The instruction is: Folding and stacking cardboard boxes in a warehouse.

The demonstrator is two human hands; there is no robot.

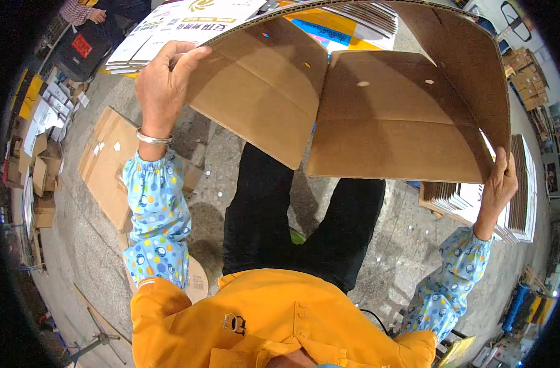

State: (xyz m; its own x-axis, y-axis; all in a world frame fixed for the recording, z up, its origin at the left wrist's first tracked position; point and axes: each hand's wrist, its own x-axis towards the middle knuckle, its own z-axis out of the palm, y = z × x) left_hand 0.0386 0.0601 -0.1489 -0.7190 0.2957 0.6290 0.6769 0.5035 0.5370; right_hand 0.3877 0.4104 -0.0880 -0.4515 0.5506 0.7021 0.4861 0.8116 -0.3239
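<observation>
A large brown cardboard box [396, 141], partly unfolded, is held up in front of me with its plain inside and flaps facing me. The flaps have creases and a few small round holes. At the box's upper left edge, my left hand [164, 86] is closed, its thumb and fingers pinching the board. Lower down on the far right, my right hand [499, 187] grips the right edge, thumb up and fingers partly hidden. Both forearms wear blue patterned sleeves.
Behind the box lies a stack of flat white printed cartons [175, 27]. More folded cartons [522, 190] stand at the right. Flattened cardboard [108, 168] lies on the floor to my left. Another person's hand [96, 15] shows at the top left. A tripod [102, 337] stands lower left.
</observation>
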